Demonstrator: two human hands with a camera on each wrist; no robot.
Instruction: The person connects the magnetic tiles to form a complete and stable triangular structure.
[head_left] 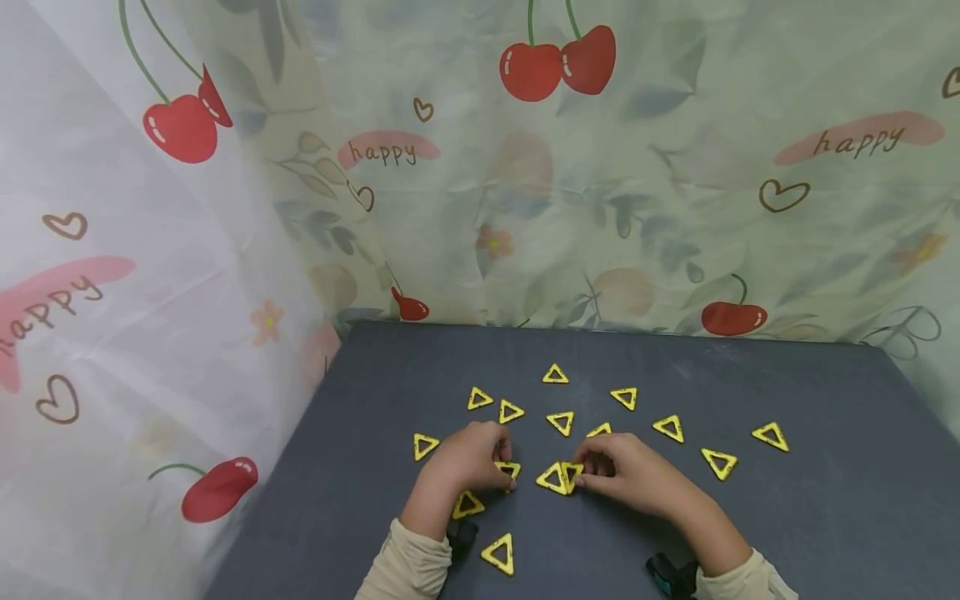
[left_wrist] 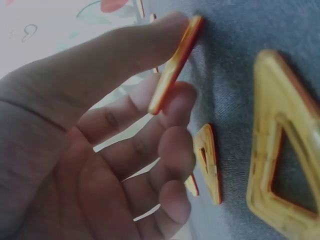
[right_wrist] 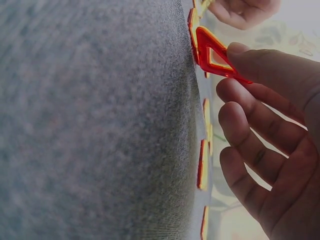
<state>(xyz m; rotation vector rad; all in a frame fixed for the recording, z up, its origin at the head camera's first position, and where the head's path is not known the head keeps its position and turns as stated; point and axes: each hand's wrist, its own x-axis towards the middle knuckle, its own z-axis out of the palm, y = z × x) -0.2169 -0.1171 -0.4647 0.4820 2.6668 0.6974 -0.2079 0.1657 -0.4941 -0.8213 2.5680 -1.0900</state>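
My left hand (head_left: pixel 467 458) pinches a yellow triangle tile (left_wrist: pixel 176 67) between thumb and index finger. Seen edge-on in the left wrist view, this tile tilts up beside the table, with the other fingers loosely curled below. To its right, my right hand (head_left: pixel 633 475) pinches another triangle tile (right_wrist: pixel 203 52) by one corner, thumb against index finger. That tile slants up from the table, and its edge meets a second triangle tile (head_left: pixel 551 488) on its left. In the right wrist view the held tile looks orange-red with an open centre.
Several more yellow triangle tiles lie scattered on the dark grey table (head_left: pixel 825 517), some behind the hands. One tile (head_left: pixel 495 560) lies near the front, and another (head_left: pixel 468 510) beside the left wrist. A patterned cloth (head_left: pixel 465 192) hangs behind and at the left.
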